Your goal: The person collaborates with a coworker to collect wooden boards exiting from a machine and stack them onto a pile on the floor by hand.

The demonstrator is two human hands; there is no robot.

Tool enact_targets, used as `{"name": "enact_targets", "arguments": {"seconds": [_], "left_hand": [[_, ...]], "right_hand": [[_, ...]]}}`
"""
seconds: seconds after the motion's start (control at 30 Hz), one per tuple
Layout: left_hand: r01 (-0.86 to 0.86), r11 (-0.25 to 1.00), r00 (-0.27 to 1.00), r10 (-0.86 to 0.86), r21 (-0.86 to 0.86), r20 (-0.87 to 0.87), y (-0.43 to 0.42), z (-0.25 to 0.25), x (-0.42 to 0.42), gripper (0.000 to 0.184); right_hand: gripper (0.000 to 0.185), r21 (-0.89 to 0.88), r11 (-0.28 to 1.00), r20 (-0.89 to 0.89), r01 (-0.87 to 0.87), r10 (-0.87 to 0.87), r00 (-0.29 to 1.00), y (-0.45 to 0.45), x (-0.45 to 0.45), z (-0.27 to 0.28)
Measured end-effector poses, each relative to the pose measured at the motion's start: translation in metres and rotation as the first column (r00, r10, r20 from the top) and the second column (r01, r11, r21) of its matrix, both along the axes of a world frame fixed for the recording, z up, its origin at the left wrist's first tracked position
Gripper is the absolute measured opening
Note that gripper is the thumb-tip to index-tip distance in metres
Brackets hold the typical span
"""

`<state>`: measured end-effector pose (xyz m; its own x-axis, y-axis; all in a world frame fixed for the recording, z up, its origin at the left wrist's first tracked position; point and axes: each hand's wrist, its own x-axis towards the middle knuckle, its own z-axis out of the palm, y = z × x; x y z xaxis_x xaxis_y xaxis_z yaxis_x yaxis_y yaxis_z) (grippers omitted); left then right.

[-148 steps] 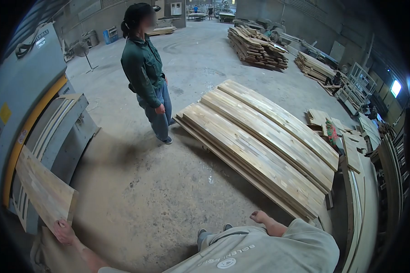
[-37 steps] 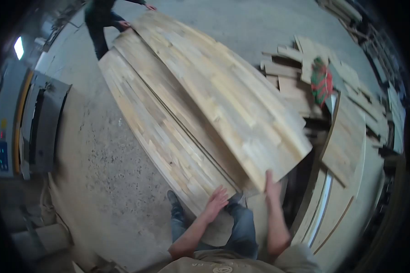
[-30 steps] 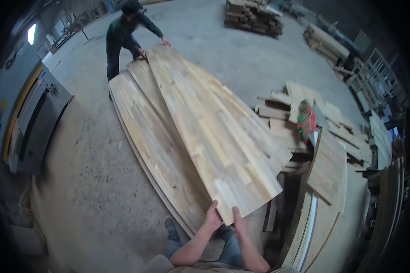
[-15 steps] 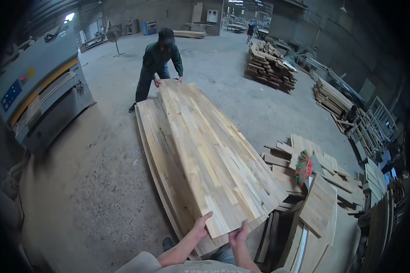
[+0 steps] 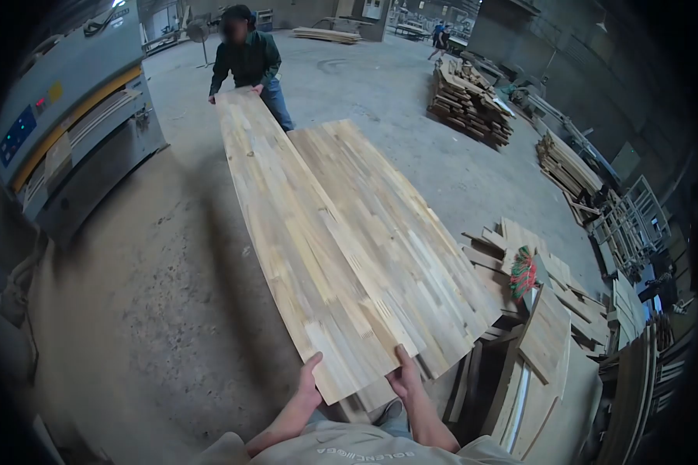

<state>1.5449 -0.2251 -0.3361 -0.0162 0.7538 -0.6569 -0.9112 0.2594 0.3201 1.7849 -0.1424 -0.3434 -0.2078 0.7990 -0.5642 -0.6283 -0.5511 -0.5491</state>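
Note:
A long laminated wood panel [image 5: 298, 240] stretches away from me, raised over the stack to its right. My left hand [image 5: 310, 381] grips its near left corner, thumb on top and fingers underneath. Around its near right corner my right hand [image 5: 404, 375] is closed, the thumb lying on the upper face. At the far end a co-worker [image 5: 248, 58] in a dark green jacket holds the same panel with both hands. More wood panels [image 5: 395, 225] lie stacked beside and partly beneath it.
On the left stands a large grey machine [image 5: 70, 132] with lit controls. Loose boards [image 5: 547, 333] and a red-green bundle [image 5: 523, 273] lie at the right. Farther back are a lumber pile [image 5: 471, 105], a standing fan [image 5: 199, 35] and another person [image 5: 440, 40].
The held panel has moved left, off the stack's right part, uncovering another panel there. The co-worker has shifted left and stands more upright. My hands have moved left and apart with the panel.

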Motion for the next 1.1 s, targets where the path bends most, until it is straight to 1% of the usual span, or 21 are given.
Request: {"name": "enact_targets", "arguments": {"seconds": [0.03, 0.07, 0.1, 0.17, 0.2, 0.23, 0.3, 0.37, 0.43, 0.5, 0.53, 0.6, 0.67, 0.77, 0.8, 0.83, 0.9, 0.93, 0.97, 1.0, 1.1], "left_hand": [[-0.003, 0.999, 1.0, 0.002, -0.045, -0.026, -0.011, 0.011, -0.02, 0.06], [-0.008, 1.0, 1.0, 0.008, -0.024, -0.012, -0.025, 0.021, -0.038, 0.06], [-0.014, 1.0, 1.0, 0.014, 0.013, 0.006, -0.032, 0.033, -0.055, 0.061], [-0.03, 0.993, 1.0, 0.029, 0.114, 0.01, -0.048, 0.052, -0.085, 0.061], [-0.01, 0.992, 0.997, 0.0, 0.129, 0.077, -0.057, 0.046, -0.098, 0.059], [-0.034, 0.989, 0.99, 0.014, 0.144, 0.14, -0.068, 0.033, -0.114, 0.058], [-0.098, 0.992, 0.995, 0.099, 0.078, -0.013, -0.083, 0.014, -0.133, 0.055], [-0.078, 0.988, 0.996, 0.071, 0.135, 0.06, -0.101, 0.015, -0.148, 0.054], [-0.065, 0.992, 0.994, 0.055, 0.107, 0.1, -0.115, 0.034, -0.162, 0.05], [-0.119, 0.984, 0.993, 0.118, 0.131, 0.015, -0.132, 0.047, -0.166, 0.051], [-0.134, 0.978, 0.99, 0.14, 0.16, -0.027, -0.133, 0.052, -0.173, 0.051], [-0.156, 0.973, 0.985, 0.167, 0.172, -0.052, -0.137, 0.05, -0.192, 0.052], [-0.117, 0.987, 0.99, 0.125, 0.112, -0.066, -0.15, 0.046, -0.182, 0.055], [-0.157, 0.969, 0.984, 0.169, 0.193, -0.049, -0.158, 0.057, -0.186, 0.054], [-0.202, 0.959, 0.976, 0.213, 0.199, -0.038, -0.163, 0.063, -0.192, 0.054], [-0.223, 0.959, 0.967, 0.241, 0.177, -0.085, -0.167, 0.061, -0.2, 0.054], [-0.259, 0.957, 0.942, 0.281, 0.133, -0.182, -0.173, 0.048, -0.215, 0.053], [-0.286, 0.948, 0.945, 0.304, 0.141, -0.121, -0.172, 0.044, -0.227, 0.053], [-0.293, 0.944, 0.939, 0.314, 0.15, -0.143, -0.163, 0.042, -0.246, 0.052], [-0.299, 0.945, 0.936, 0.317, 0.133, -0.153, -0.167, 0.054, -0.251, 0.052], [-0.312, 0.944, 0.925, 0.327, 0.103, -0.196, -0.168, 0.055, -0.274, 0.051]], "right_hand": [[0.05, 0.004, 1.0, -0.006, -0.031, 0.031, 1.0, -0.014, -0.024, 0.001], [0.049, -0.019, 1.0, 0.015, -0.018, 0.018, 1.0, -0.027, -0.045, 0.002], [0.049, -0.026, 1.0, 0.04, -0.005, 0.006, 0.999, -0.033, -0.063, 0.005], [0.05, -0.007, 1.0, 0.076, -0.004, 0.004, 0.997, -0.047, -0.101, 0.045], [0.05, 0.013, 1.0, 0.073, -0.028, 0.027, 0.997, -0.053, -0.107, 0.044], [0.051, 0.03, 0.995, 0.068, -0.098, 0.096, 0.993, -0.055, -0.119, 0.042], [0.048, 0.116, 0.984, 0.094, -0.132, 0.122, 0.988, -0.066, -0.142, 0.054], [0.044, 0.13, 0.981, 0.079, -0.142, 0.133, 0.988, -0.081, -0.158, 0.069], [0.046, 0.134, 0.979, 0.092, -0.152, 0.14, 0.986, -0.092, -0.17, 0.063], [0.048, 0.118, 0.982, 0.086, -0.146, 0.136, 0.987, -0.098, -0.181, 0.052], [0.049, 0.141, 0.976, 0.074, -0.168, 0.159, 0.985, -0.109, -0.19, 0.063], [0.047, 0.16, 0.972, -0.014, -0.169, 0.174, 0.985, -0.11, -0.209, 0.059], [0.044, 0.069, 0.989, -0.065, -0.131, 0.136, 0.989, -0.122, -0.195, 0.06], [0.048, 0.053, 0.982, -0.051, -0.179, 0.182, 0.982, -0.127, -0.203, 0.061], [0.049, 0.059, 0.977, -0.024, -0.206, 0.208, 0.978, -0.13, -0.209, 0.061], [0.049, 0.055, 0.98, 0.014, -0.193, 0.193, 0.981, -0.135, -0.222, 0.072], [0.047, 0.061, 0.983, -0.003, -0.171, 0.171, 0.985, -0.132, -0.236, 0.043], [0.046, 0.031, 0.981, -0.001, -0.19, 0.19, 0.982, -0.131, -0.246, 0.038], [0.045, 0.009, 0.976, -0.004, -0.217, 0.217, 0.976, -0.124, -0.258, 0.036], [0.045, -0.04, 0.97, 0.007, -0.239, 0.239, 0.971, -0.124, -0.262, 0.038], [0.043, -0.024, 0.979, 0.138, -0.205, 0.206, 0.969, -0.117, -0.305, 0.054]]}}
